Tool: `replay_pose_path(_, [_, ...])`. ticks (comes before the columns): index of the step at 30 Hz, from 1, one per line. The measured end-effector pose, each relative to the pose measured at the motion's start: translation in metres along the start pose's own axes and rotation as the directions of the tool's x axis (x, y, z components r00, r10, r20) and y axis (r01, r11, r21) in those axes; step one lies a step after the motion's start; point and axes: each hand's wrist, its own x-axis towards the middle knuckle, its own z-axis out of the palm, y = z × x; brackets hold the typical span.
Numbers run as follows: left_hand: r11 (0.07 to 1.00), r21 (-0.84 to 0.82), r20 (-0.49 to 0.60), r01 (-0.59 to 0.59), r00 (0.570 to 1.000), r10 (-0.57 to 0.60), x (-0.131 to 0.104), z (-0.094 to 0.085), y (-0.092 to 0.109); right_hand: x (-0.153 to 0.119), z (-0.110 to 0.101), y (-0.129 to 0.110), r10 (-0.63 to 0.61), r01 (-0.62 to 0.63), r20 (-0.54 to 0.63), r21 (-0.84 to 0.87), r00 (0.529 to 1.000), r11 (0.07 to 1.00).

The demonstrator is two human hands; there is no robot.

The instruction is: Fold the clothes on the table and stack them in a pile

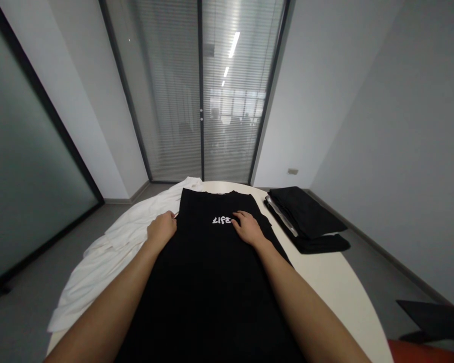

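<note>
A black T-shirt (219, 277) with small white lettering near its collar lies spread flat before me, its collar end away from me. At its left edge my left hand (162, 231) is closed, fingertips pinching the cloth beside the shoulder. My right hand (248, 228) rests on the shirt's upper right part with its fingers stretched out, the fingertips touching the end of the lettering. Both forearms reach in from the bottom, and the right one covers part of the shirt's right side.
White cloth (109, 252) lies crumpled along the table's left side. A stack of folded black garments (306, 212), with something pale between the layers, sits on the right. The round cream table (340, 292) has a curved edge. Beyond stands a glass partition (234, 141) with blinds.
</note>
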Motion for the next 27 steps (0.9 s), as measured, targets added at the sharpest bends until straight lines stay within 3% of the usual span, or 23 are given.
replay_pose_path(8, [0.99,-0.12,0.018,0.078,0.997,-0.076,0.012,0.003,-0.013,0.0,0.001,0.0,-0.003,0.003,-0.011,0.032,1.0,0.999])
replay_pose_path(14, [0.971,-0.225,-0.022,0.083,0.996,-0.09,0.014,0.006,-0.018,-0.001,0.002,0.003,0.156,-0.154,0.052,-0.045,0.986,0.987])
replay_pose_path(17, [0.962,-0.26,-0.027,0.086,0.995,-0.096,0.014,0.006,-0.018,-0.001,0.0,0.001,0.13,-0.123,0.123,-0.058,0.984,0.991])
replay_pose_path(22, [0.961,-0.268,-0.013,0.07,0.997,-0.076,0.01,0.005,-0.015,-0.002,-0.003,-0.002,0.095,-0.091,0.089,-0.045,0.992,0.995])
replay_pose_path(27, [0.961,-0.263,0.016,0.085,0.996,-0.083,0.014,0.004,-0.016,-0.005,0.0,-0.002,0.092,-0.083,0.165,-0.06,0.982,0.995])
